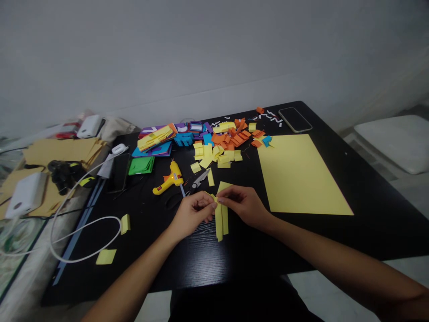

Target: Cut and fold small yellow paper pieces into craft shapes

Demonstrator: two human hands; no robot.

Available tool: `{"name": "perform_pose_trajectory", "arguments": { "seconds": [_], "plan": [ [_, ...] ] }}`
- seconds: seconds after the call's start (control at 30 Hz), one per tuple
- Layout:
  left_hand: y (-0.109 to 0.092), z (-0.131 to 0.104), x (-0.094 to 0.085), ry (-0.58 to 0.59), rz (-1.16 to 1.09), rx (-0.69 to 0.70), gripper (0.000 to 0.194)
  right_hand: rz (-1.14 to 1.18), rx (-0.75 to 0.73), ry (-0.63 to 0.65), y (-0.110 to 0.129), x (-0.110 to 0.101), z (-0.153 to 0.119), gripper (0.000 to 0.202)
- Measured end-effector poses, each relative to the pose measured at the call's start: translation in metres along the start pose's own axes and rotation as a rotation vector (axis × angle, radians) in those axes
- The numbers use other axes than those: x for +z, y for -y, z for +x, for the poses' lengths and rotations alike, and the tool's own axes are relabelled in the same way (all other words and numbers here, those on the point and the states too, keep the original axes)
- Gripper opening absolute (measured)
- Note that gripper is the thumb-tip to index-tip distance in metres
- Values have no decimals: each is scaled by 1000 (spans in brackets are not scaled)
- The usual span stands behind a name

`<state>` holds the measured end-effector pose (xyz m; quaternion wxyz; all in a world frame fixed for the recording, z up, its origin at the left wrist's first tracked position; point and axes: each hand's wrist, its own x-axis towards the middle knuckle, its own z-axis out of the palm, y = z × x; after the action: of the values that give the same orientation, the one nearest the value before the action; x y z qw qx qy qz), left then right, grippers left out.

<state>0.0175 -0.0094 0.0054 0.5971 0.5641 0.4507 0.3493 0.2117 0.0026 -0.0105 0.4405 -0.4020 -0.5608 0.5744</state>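
Both hands meet over the front middle of a black table, at the top end of a folded yellow paper strip (219,223). My left hand (195,211) pinches the strip's left edge between thumb and fingers. From the other side, my right hand (245,205) grips the same end, its fingertips almost touching the left ones. Another yellow strip (225,219) lies right behind it, partly covered. Scissors (200,179) lie just beyond my left hand, their handles partly hidden in the dark. A yellow glue gun (170,179) rests to their left.
A large yellow sheet (303,174) covers the table's right side, with a phone (295,120) behind it. Orange paper pieces (231,139) and yellow pieces (217,154) are heaped at the back. A green paper stack (141,165) sits left. A white cable (85,219) loops across the left edge.
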Motion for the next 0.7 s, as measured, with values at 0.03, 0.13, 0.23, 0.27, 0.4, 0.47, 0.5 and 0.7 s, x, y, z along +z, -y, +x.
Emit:
{"name": "perform_pose_trajectory", "arguments": {
  "seconds": [0.03, 0.13, 0.23, 0.27, 0.4, 0.47, 0.5, 0.7],
  "plan": [
    [0, 0, 0, 0, 0, 2, 27, 17, 10, 3, 0, 0, 0, 14],
    [1, 0, 1, -20, -11, 17, 27, 87, 71, 7, 1, 0, 2, 19],
    [2, -1, 3, -53, -25, 24, 27, 143, 186, 55, 3, -1, 4, 27],
    [2, -2, 3, -54, -26, 20, 27, 149, 224, 78, 4, -1, 4, 28],
    [0, -2, 1, -29, -31, 27, 23, 181, 316, 140, 9, -4, 5, 32],
    [0, -2, -3, -65, -24, 73, 20, 174, 316, 158, 11, -5, 5, 30],
    [0, -1, -6, -89, -11, 102, 20, 161, 308, 168, 11, -5, 5, 29],
    [1, 0, -15, -50, 190, 225, 11, 111, 299, 237, 7, -7, 7, 22]
  ]
}}
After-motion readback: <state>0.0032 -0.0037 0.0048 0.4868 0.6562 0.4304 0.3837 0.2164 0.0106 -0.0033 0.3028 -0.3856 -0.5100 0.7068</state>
